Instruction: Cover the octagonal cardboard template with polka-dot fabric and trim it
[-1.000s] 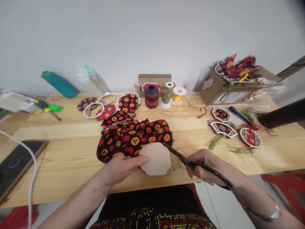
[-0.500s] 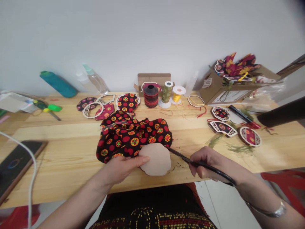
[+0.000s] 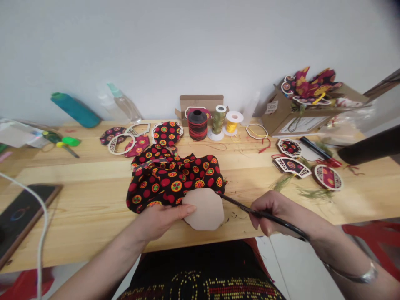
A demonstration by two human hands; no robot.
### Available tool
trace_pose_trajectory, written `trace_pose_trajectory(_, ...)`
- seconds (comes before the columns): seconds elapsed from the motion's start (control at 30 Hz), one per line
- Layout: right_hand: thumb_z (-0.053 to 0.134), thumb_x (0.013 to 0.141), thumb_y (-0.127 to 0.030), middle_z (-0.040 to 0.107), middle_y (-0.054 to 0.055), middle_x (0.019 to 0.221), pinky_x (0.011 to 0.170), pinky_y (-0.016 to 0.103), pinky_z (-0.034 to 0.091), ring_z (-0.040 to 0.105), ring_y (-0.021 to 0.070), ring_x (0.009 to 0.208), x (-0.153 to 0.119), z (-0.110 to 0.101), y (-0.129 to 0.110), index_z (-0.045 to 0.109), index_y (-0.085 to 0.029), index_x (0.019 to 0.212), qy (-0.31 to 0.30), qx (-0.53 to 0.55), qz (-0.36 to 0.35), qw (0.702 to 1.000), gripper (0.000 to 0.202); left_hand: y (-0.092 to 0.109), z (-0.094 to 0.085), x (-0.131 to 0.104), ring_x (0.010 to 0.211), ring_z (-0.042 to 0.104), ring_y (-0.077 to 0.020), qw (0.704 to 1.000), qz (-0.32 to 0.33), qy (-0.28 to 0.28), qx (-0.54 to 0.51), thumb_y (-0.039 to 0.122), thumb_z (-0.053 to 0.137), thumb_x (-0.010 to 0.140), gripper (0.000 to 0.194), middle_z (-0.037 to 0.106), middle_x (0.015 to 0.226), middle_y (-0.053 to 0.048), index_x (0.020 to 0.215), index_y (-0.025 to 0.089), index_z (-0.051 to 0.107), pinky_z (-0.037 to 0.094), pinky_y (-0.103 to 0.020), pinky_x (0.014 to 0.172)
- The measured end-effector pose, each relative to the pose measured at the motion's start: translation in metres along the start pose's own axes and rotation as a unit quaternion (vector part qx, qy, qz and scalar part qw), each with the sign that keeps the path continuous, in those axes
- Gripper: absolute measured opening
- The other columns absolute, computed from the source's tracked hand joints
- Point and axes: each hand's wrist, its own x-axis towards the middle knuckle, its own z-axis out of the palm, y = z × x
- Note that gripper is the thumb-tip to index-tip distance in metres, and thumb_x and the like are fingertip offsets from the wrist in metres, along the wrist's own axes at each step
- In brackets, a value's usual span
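My left hand (image 3: 164,221) pinches a pale, scalloped piece of card (image 3: 204,210), thumb on top and fingers hidden beneath. Black cloth (image 3: 175,179) with red dots and bright flower rounds lies bunched behind the card and runs under its far edge. In my right hand (image 3: 275,212) are black-handled scissors (image 3: 237,204), fingers closed round the handles. Their tips touch the cloth at the card's upper right corner. Whether the blades are apart is too small to tell. Dark snippets (image 3: 233,217) lie on the table just right of the card.
Thread spools (image 3: 198,127) stand by the wall near a small cardboard box (image 3: 201,100). Patterned ornaments (image 3: 292,167) and a marker (image 3: 315,148) lie at right before a larger box (image 3: 300,121). At left are a phone (image 3: 26,216), white cable (image 3: 43,208) and teal thread cone (image 3: 76,109).
My right hand and the scissors have shifted very slightly, the tips staying by the card's upper right corner. The left hand, card and cloth look almost the same.
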Motion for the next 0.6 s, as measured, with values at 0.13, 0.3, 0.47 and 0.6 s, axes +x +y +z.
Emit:
trace_pose_trajectory(0.13,0.075,0.067,-0.042,0.048,-0.004,0.047,0.042,0.02,0.021,0.034,0.0055,0.045,0.0,0.001,0.001,0.063,-0.011,0.056,0.007,0.001,0.001,1.0,0.035,0.0,0.001,0.0,0.101,0.067,-0.033,1.0,0.015,-0.004,0.0,0.034,0.084,0.058,0.029,0.076,0.096,-0.012,0.078,0.015,0.077,0.045,-0.048,0.101)
trace_pose_trajectory(0.3,0.075,0.069,-0.042,0.045,-0.005,0.048,0.042,0.02,0.02,0.032,0.0051,0.046,0.001,0.007,0.003,0.056,-0.012,0.052,0.019,-0.005,-0.015,1.0,0.039,-0.001,0.002,0.002,0.102,0.066,-0.0318,0.999,0.028,-0.022,-0.008,0.036,0.083,0.06,0.03,0.076,0.096,-0.01,0.081,0.015,0.077,0.046,-0.047,0.101)
trace_pose_trajectory(0.47,0.055,0.073,-0.074,0.031,-0.007,0.052,0.04,0.021,0.016,0.023,0.0053,0.047,0.0,0.014,0.004,0.048,-0.015,0.061,-0.012,-0.005,-0.09,0.996,0.06,0.003,0.006,0.0,0.105,0.065,-0.0324,0.998,0.032,-0.03,-0.035,0.034,0.083,0.061,0.03,0.076,0.096,-0.011,0.082,0.015,0.076,0.047,-0.047,0.1)
trace_pose_trajectory(0.6,0.036,0.084,-0.074,0.038,-0.004,0.061,0.04,0.02,0.024,0.029,0.0057,0.048,-0.004,0.016,0.007,0.053,-0.014,0.076,-0.01,-0.026,-0.17,0.985,0.063,0.004,0.009,-0.001,0.103,0.066,-0.0335,0.999,0.024,-0.018,-0.041,0.035,0.083,0.059,0.031,0.076,0.095,-0.012,0.08,0.014,0.076,0.047,-0.048,0.099)
